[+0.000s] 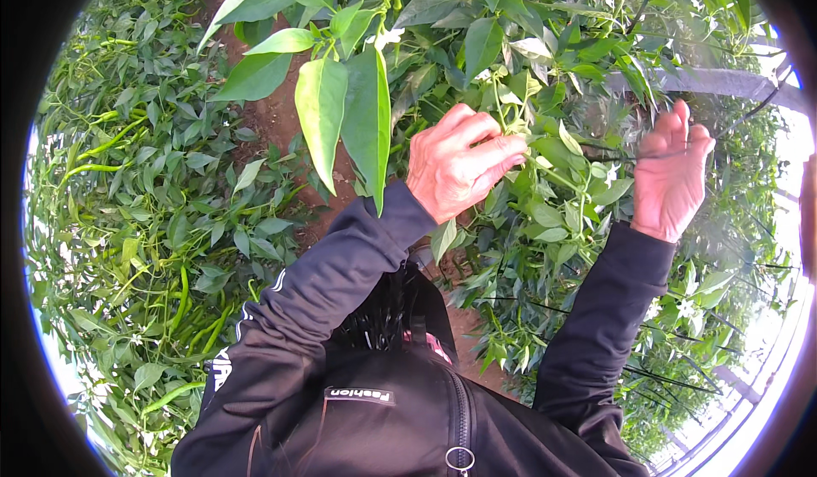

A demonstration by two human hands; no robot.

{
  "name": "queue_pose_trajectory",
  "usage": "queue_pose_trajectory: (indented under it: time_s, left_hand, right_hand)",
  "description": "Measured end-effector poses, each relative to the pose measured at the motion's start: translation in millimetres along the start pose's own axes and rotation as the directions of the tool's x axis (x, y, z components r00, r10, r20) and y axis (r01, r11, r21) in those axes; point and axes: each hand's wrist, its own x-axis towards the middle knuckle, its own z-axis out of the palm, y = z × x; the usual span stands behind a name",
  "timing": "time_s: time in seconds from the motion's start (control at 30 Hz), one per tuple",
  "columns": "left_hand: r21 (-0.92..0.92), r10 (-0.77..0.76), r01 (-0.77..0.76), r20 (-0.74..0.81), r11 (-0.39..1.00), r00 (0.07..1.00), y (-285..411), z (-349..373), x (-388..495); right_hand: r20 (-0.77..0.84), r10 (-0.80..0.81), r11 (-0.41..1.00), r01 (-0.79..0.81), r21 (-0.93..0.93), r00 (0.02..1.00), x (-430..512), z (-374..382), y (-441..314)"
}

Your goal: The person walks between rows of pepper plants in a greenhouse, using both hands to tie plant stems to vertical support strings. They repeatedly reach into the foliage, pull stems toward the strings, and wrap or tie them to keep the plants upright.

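My left hand (pixel 469 161), its back towards me, closes thumb and fingers at a thin green pepper-plant stem (pixel 552 169). Leaves and small shoots surround its fingertips, partly hiding the grip. To the right, my right hand (pixel 671 174) is raised palm up with curled, slightly blurred fingers. A thin dark cord (pixel 743 118) runs from the upper right to these fingers and bends there, and the hand appears to hold it. Between the hands hang leafy pepper branches (pixel 562 222) with a white flower (pixel 611 174).
A near branch with large leaves (pixel 367 119) hangs before my left forearm. Bare soil (pixel 271 119) runs between the rows. Long green peppers (pixel 185 301) hang in the left row. A pale curved pipe (pixel 702 81) and more dark cords (pixel 676 384) cross the right side.
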Motion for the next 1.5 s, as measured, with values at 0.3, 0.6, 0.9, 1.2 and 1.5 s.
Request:
queue_pose_trajectory:
  time_s: [0.3,0.6,0.9,1.2,1.5]
  left_hand:
    - [0.088,-0.038,0.038,-0.01,0.995,0.999,11,5,26]
    - [0.073,-0.094,0.081,0.186,0.994,0.978,20,17,42]
    - [-0.091,-0.1,0.184,0.57,0.979,0.816,-3,10,60]
    - [-0.104,-0.156,0.303,0.677,0.947,0.719,-5,-1,66]
    - [-0.223,-0.252,0.377,0.44,0.899,0.862,-8,8,57]
  right_hand:
    - [-0.176,0.085,0.996,-0.082,0.02,0.981,-83,-24,-15]
    - [-0.138,0.662,0.749,-0.656,0.09,0.737,-145,28,37]
    - [-0.193,0.583,0.788,-0.607,-0.104,0.789,-73,-1,102]
    - [-0.107,0.111,0.732,-0.153,-0.664,0.988,-57,-22,125]
    - [0.076,-0.095,0.314,0.103,-0.944,0.993,-48,-11,114]
